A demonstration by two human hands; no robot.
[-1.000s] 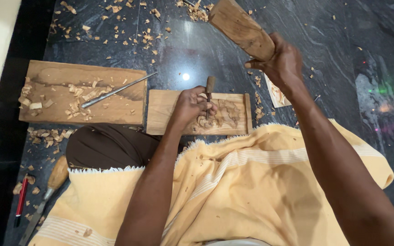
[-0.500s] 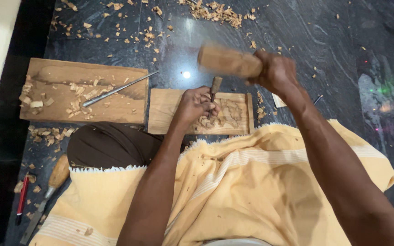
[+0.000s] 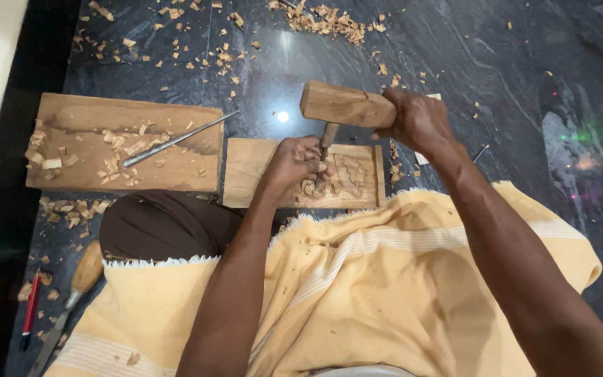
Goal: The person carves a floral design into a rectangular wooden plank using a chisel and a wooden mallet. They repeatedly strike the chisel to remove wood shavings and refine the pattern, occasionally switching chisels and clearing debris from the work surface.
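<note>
Your left hand [image 3: 293, 162] is wrapped around a chisel [image 3: 326, 137], holding it nearly upright with its tip set into the carved panel [image 3: 357, 174] that lies flat on the dark stone floor [image 3: 497, 63] just beyond your knees. Your right hand [image 3: 419, 120] grips a wooden mallet [image 3: 347, 105] by one end; the block lies sideways and sits right on top of the chisel's handle. The panel's carved part is in its right half, partly hidden under your left fingers. To the left of it lies a bigger plank [image 3: 78, 119] strewn with wood chips [image 3: 116, 150], and a thin metal rod [image 3: 179, 138] rests slanted across it. More chips lie scattered over the floor farther out. A yellow cloth [image 3: 399, 279] covers your lap. By your left knee lie a wooden-handled tool [image 3: 78, 283] and a red pencil [image 3: 31, 311]
</note>
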